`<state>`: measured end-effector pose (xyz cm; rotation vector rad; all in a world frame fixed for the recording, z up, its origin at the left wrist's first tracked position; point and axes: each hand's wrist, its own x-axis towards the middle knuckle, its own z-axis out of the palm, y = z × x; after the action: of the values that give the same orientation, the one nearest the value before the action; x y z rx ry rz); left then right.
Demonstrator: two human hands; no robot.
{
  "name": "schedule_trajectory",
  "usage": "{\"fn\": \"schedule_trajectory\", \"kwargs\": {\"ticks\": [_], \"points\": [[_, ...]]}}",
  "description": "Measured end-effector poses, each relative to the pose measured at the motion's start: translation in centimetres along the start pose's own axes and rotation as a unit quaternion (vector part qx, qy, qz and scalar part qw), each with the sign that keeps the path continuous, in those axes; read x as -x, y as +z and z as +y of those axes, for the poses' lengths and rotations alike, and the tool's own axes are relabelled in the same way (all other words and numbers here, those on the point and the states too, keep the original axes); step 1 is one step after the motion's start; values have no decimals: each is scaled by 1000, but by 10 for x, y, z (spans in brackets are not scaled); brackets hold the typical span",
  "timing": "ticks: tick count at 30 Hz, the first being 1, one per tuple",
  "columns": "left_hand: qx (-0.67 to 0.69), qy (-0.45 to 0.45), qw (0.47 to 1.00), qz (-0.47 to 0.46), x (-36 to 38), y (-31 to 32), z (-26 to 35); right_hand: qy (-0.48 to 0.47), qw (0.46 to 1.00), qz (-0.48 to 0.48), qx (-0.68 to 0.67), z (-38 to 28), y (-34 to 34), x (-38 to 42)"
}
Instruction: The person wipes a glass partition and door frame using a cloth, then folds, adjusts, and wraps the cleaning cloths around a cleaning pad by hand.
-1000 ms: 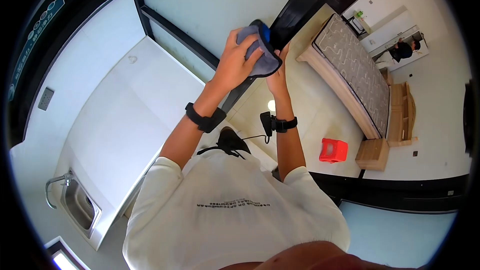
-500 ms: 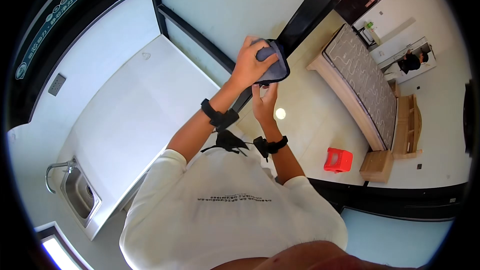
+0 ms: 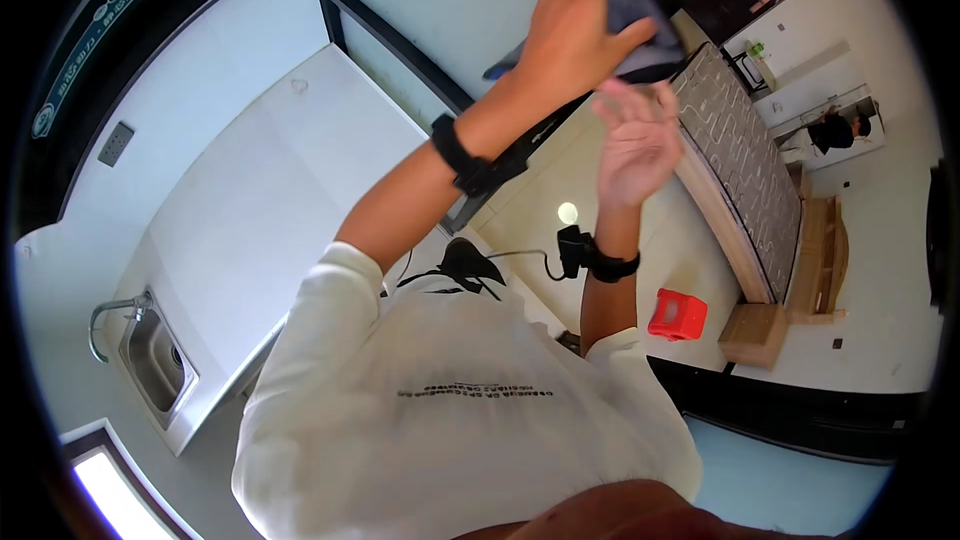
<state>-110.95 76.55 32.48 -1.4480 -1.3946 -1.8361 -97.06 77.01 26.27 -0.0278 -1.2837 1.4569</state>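
My left hand (image 3: 575,35) grips a grey cloth (image 3: 632,15) with a dark navy edge, fingers over its top and thumb across its face. The cloth is blurred and raised in front of the dark door frame. Just below the cloth's lower edge is my right hand (image 3: 640,140), palm turned toward me and fingers apart, fingertips close to the cloth. Each wrist wears a black strap with a small box, the left strap (image 3: 462,155) and the right strap (image 3: 607,260).
On the left, a white counter (image 3: 270,160) runs to a steel sink (image 3: 155,370) with a tap (image 3: 110,320). To the right stand a bed with a grey mattress (image 3: 745,160), a red stool (image 3: 678,314) and a wooden nightstand (image 3: 757,333). A person (image 3: 832,130) in dark clothing is far off.
My left hand has lifted the cloth up and to the right. My right hand has come away from under it, moved right and opened, its palm now showing.
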Motion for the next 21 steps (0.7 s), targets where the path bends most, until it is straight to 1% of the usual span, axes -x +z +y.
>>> {"fn": "schedule_trajectory", "kwargs": {"ticks": [1,2,3,4,5,6,7,8,9,11,12,14,15,16,17,18,19,21], "points": [[1,3,1000,5,-4,1,0,-62,998,-1,27,-5,3,-8],[-17,-17,1000,-12,-6,2,4,-69,997,-6,29,-5,4,-9],[-33,-37,998,-28,-8,2,10,-88,991,-10,100,-2,6,-4],[-30,-25,999,-20,-7,2,13,-111,979,-15,168,3,8,0],[-77,-40,995,-47,0,1,14,-103,984,21,142,8,10,5],[-127,-60,987,-74,7,1,11,-110,984,13,137,15,9,8],[-152,-58,982,-94,15,0,9,-95,982,28,163,22,7,15],[-157,-61,982,-91,23,-3,6,-77,978,45,190,31,4,25],[-170,-73,975,-124,30,-7,5,-75,978,41,189,41,1,35],[-185,-106,958,-193,48,-11,0,-62,969,39,237,60,-9,47],[-184,-104,959,-190,57,-14,-4,-65,968,37,238,67,-16,52],[-96,-203,939,-259,81,-22,-15,-21,959,20,283,80,-27,65],[-96,-204,939,-259,98,-24,-21,-28,947,8,320,79,-26,67],[-94,-230,930,-272,115,-26,-26,-27,947,7,319,81,-31,70],[-91,-256,919,-285,130,-28,-32,6,929,-31,368,85,-42,72],[-91,-255,920,-282,136,-31,-33,36,906,-69,416,86,-45,71],[-89,-272,914,-288,140,-32,-34,30,905,-68,418,88,-46,70],[-79,-297,900,-308,138,-36,-31,5,887,-81,455,86,-46,72]]}}
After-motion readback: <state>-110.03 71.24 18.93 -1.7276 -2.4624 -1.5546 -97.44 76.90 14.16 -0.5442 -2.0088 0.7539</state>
